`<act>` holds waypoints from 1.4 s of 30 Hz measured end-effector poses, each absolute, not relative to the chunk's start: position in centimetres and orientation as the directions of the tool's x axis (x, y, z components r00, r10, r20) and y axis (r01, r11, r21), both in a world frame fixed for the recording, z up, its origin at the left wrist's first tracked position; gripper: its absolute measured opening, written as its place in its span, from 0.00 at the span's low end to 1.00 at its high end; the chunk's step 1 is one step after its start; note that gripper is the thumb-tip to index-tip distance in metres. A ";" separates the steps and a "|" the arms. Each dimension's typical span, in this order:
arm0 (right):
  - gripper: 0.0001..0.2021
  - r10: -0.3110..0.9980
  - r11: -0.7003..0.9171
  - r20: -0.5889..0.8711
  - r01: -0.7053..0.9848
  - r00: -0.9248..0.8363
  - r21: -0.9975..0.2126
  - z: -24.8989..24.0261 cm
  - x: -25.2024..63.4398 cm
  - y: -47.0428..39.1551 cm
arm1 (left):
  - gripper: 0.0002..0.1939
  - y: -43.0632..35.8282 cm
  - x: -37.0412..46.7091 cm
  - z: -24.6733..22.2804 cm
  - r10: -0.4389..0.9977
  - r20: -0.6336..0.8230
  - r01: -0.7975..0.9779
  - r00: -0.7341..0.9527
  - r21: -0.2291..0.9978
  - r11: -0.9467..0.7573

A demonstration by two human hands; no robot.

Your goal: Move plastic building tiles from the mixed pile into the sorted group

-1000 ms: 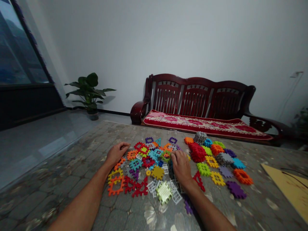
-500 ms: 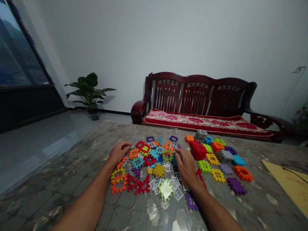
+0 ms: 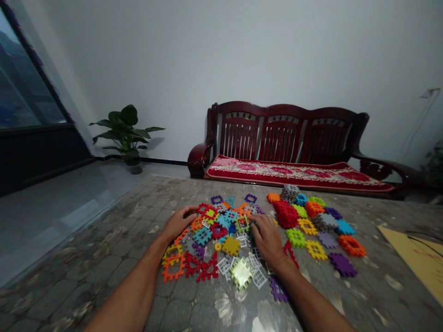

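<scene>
Several interlocking plastic building pieces with notched edges lie in a loose, many-coloured pile on the table between my hands. My left hand [image 3: 179, 223] rests at the pile's left edge, its fingers stretched toward the red frame piece [image 3: 203, 208] and partly over the orange piece [image 3: 196, 224]. On the right side my right hand [image 3: 266, 236] lies palm down, fingertips at the light green frame piece [image 3: 242, 224]; the pieces beneath it are hidden. Nearer me are a mustard-yellow piece [image 3: 230, 246], white window lattices [image 3: 258, 276] and a pale green square piece [image 3: 241, 273].
To the right, pieces sit in stacks, including a red stack [image 3: 287, 215] and a purple piece [image 3: 342, 264]. A yellow board [image 3: 411, 258] with a dark cable lies at the right edge. Behind the table [image 3: 114, 258] stands a wooden bench [image 3: 277, 133]; a potted plant [image 3: 128, 133] is on the left.
My left hand has moved a little to the right, against the pile's edge, and the orange piece there has shifted slightly inward. My right hand has barely moved.
</scene>
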State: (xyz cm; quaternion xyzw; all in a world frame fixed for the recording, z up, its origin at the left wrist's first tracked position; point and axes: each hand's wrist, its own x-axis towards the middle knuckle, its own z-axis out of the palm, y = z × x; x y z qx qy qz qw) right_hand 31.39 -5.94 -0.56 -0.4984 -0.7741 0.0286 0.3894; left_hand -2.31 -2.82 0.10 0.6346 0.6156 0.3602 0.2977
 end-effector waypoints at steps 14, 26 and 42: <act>0.14 0.795 0.521 0.553 0.748 -0.250 -0.410 -0.7 31.1 -6.0 | 0.21 -2.8 -1.2 1.3 0.981 0.132 0.642 0.145 0.741 -0.195; 0.15 0.794 0.534 0.552 0.726 -0.254 -0.433 -0.8 31.0 -6.0 | 0.25 -4.0 2.5 3.8 0.975 0.175 0.883 0.134 0.425 -0.198; 0.17 0.777 0.561 0.570 0.704 -0.267 -0.436 -0.8 30.7 -6.0 | 0.24 -3.7 4.5 2.3 0.969 0.192 0.890 0.156 0.399 -0.222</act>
